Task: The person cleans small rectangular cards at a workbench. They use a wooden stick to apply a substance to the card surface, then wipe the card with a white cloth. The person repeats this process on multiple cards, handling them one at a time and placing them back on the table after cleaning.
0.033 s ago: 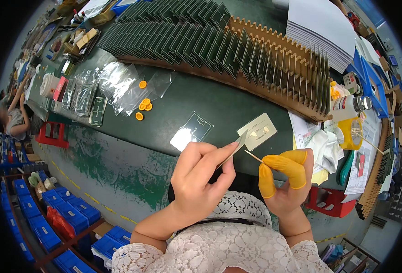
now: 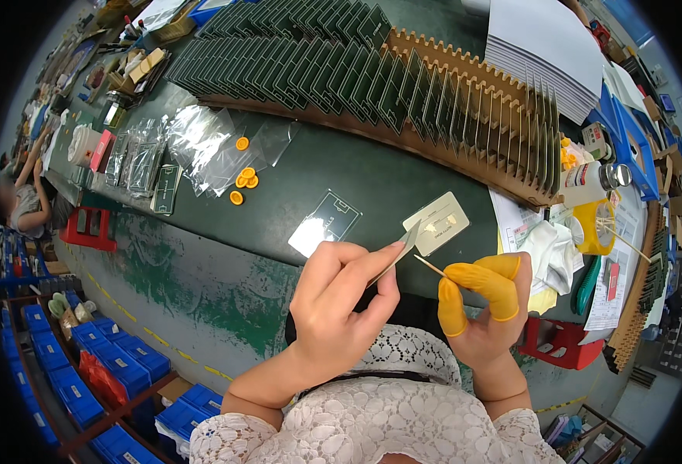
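A dark green bench top was seen to fill the middle of the view, its near edge worn and scuffed to a paler green. Along its far side a long slotted wooden rack was laid, filled with upright green circuit boards. Left of the rack's near end, clear plastic bags were spread flat, and a few orange finger cots were scattered just beside them. Between the rack and the bench's near edge, a bagged board and a pale flat card were left lying, with bare surface around them. Beyond the rack's right end, white sheets, a white bottle, a yellow tape roll and crumpled white cloth were crowded together. Below the bench's near edge, blue bins were stacked on the floor, and another person was seated at the far left.

Nearer than the rack, over the bench edge, a thin small board was pinched edge-up between the thumb and fingertips of the left hand. Just right of it, a slender stick was pinched by the right hand, whose thumb and fingers were capped in orange cots; the stick's tip was held close to the board, and whether they touched could not be told.
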Motion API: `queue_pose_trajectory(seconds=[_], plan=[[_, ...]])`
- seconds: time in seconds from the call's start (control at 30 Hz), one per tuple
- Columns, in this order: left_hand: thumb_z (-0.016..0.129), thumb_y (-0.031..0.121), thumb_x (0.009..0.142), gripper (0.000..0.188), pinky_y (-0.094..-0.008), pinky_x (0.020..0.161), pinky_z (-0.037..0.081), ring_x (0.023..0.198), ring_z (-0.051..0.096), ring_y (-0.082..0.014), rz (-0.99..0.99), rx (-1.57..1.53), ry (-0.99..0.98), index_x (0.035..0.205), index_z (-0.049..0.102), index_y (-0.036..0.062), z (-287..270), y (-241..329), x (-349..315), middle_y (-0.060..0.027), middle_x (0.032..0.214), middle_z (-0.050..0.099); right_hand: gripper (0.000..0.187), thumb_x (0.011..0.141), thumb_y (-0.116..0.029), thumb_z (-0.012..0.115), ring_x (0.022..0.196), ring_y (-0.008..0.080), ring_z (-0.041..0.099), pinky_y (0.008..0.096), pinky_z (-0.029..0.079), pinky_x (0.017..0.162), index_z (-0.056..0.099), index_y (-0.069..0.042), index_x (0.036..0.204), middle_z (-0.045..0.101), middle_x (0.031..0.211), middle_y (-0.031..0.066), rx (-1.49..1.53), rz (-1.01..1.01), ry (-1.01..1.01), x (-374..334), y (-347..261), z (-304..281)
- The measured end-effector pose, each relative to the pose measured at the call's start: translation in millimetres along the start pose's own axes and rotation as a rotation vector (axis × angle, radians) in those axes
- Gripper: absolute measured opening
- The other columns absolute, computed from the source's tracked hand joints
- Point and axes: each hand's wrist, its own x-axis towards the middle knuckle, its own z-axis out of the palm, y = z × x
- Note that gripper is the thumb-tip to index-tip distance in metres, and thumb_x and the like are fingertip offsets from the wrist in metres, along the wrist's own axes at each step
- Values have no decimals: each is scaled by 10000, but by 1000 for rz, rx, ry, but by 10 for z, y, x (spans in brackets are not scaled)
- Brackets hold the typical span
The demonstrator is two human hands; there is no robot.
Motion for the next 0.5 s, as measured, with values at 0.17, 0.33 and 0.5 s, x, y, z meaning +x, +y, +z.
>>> queue_pose_trajectory(seconds=[0.17, 0.33, 0.5], plan=[[718, -99, 653, 428, -272, 539, 430, 649, 533, -173, 5, 5, 4, 1055, 715, 46, 0, -9, -10, -54, 789, 551, 305, 706, -72, 795, 683, 240, 485, 344, 369, 607, 656, -88, 977, 558, 823, 62, -17, -16, -13, 7, -6, 13], [718, -104, 684, 361, -242, 554, 435, 652, 530, -135, 13, 41, -4, 1020, 721, 25, -9, -2, 7, -50, 804, 556, 308, 707, -68, 792, 670, 239, 475, 344, 362, 599, 651, -80, 981, 551, 819, 67, -35, -34, -19, 9, 3, 28], [719, -105, 697, 326, -227, 560, 436, 660, 531, -116, 13, 41, -5, 1000, 725, 15, -12, 7, 12, -46, 810, 558, 309, 710, -67, 791, 667, 240, 472, 345, 358, 593, 648, -77, 983, 549, 817, 68, -36, -32, -22, 7, -5, 28]])
